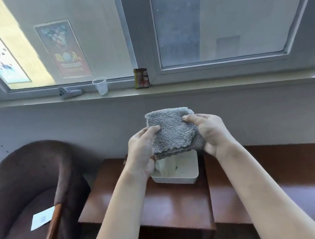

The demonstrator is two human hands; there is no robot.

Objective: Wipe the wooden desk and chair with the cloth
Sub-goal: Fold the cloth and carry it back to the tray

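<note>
Beneath a wide white-framed window [216,15] with a long pale sill [209,86], a glossy reddish-brown wooden desk [166,205] runs along the wall, and a dark brown upholstered tub chair with wooden arm fronts [27,182] stands just beside its left end.

Both hands are raised above the desk with a folded grey fluffy cloth [172,131] between them. The left hand [143,153] pinches the cloth's left edge, thumb on top and fingers curled behind. The right hand [210,131] grips the right edge the same way. The cloth is held in the air, clear of any surface.

As a judgement, the wiping has not begun: the cloth touches neither desk nor chair, and the person seems to be folding it ready. Whether any part of the desk is already wiped cannot be told from its shine. Both pieces of furniture look to be left.

On the desk, directly below the cloth, sits a white rectangular tissue box [178,174] with a pale tissue sticking up from its opening. A clear plastic cup [101,86] stands on the sill; its contents cannot be made out. A white sheet of paper [42,217] lies on the chair seat and would probably need lifting before that seat is wiped.
</note>
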